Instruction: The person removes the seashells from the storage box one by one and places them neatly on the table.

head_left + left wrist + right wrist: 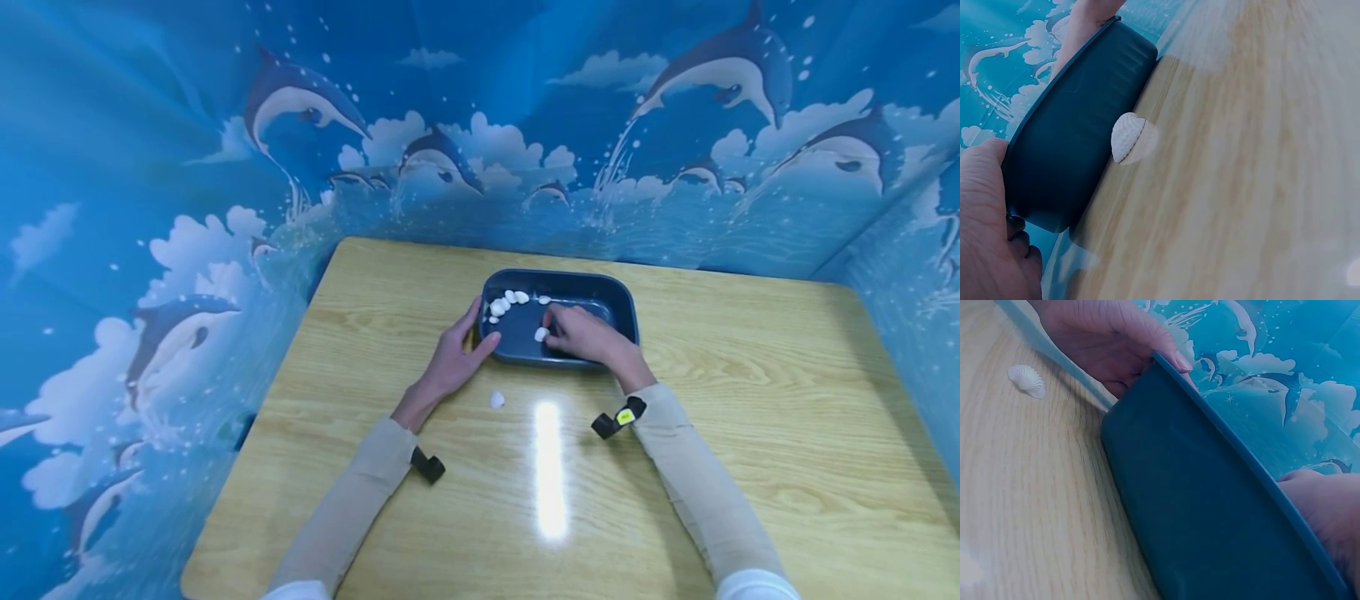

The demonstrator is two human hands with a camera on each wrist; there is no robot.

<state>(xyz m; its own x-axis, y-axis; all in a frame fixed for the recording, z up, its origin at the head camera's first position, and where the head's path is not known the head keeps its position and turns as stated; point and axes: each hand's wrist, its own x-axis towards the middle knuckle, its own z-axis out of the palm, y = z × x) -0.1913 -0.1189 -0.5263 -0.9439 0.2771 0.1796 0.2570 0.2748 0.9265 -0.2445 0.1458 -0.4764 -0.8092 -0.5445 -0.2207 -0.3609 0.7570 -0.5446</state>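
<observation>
A dark blue-grey plastic tub stands on the wooden table. My left hand grips its left end, with the thumb at the rim and the other fingers round the outside. Inside the tub, my right hand pinches a white seashell between thumb and fingertips; in both wrist views the tub's wall hides that pinch. Several white shells lie in a curved row along the tub's left side. Another shell lies by the far wall, just beyond my right fingers.
One ribbed white seashell lies on the table in front of the tub, near my left wrist. Behind the table hangs a blue dolphin-print backdrop. A bright light reflection shows on the near tabletop.
</observation>
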